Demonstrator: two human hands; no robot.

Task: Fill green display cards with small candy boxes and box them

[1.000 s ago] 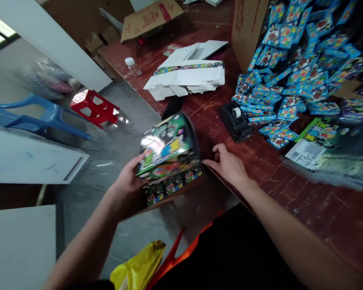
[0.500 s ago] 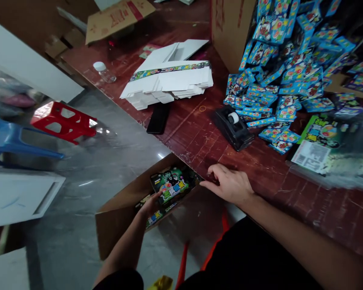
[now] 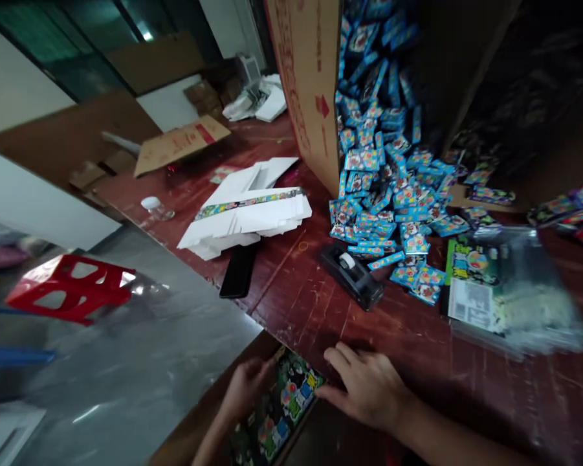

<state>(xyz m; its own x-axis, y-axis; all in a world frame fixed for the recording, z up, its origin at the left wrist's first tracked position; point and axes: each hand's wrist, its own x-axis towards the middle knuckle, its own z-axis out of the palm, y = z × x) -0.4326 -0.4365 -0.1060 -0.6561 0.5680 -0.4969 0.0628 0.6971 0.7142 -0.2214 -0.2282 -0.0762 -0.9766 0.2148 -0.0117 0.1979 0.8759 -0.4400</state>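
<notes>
My left hand [image 3: 245, 388] is over a brown cardboard box [image 3: 187, 437] below the table's front edge. Its fingers are loosely bent, somewhat blurred, with nothing visible in them. Beneath and beside it, green-and-black printed packs [image 3: 291, 391] with colourful lettering lie in the box. My right hand [image 3: 366, 388] rests on the edge of the dark red table [image 3: 291, 304], fingers apart and holding nothing. Its thumb points toward the packs. Farther in stands a black tape dispenser [image 3: 352, 275] with a white-cored roll.
Small blue candy packets [image 3: 388, 188] spill from a large carton [image 3: 305, 84]. Clear printed bags [image 3: 509, 291] lie at right. White folded card [image 3: 247, 217], a black phone [image 3: 237, 270] and a small bottle [image 3: 158, 208] lie left. A red stool [image 3: 72, 288] is on the floor.
The view has tilted up, showing more of the carton and room. My left hand has let go of the pack, which now lies in the box. My right hand stays at the table edge.
</notes>
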